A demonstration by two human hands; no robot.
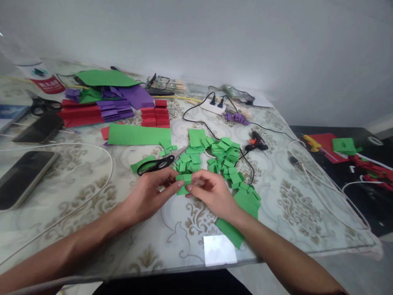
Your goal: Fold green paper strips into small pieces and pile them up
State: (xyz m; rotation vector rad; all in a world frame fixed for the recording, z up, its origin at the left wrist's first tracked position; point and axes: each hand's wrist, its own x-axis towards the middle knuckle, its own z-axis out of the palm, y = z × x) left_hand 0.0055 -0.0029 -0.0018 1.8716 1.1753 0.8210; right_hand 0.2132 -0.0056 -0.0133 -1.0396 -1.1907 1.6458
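Observation:
Between my left hand (153, 190) and my right hand (211, 190) is a small folded green paper piece (183, 185), pinched by the thumb and fingers of each. It is held just above the patterned tablecloth. Beyond my fingers spreads a pile of small folded green pieces (225, 153). Black-handled scissors (158, 164) lie beside my left hand, blades toward the pile. Larger green sheets (248, 203) rest by my right forearm, which partly covers them. A long green strip (139, 135) lies farther back on the left.
Red folded strips (155, 114) and purple paper (116, 110) sit at the back left. Two phones (24, 178) and a bottle (43, 78) stand along the left side. A black glue gun (256, 142) and power strip (212, 106) have trailing cords. A white card (220, 250) lies at the front edge.

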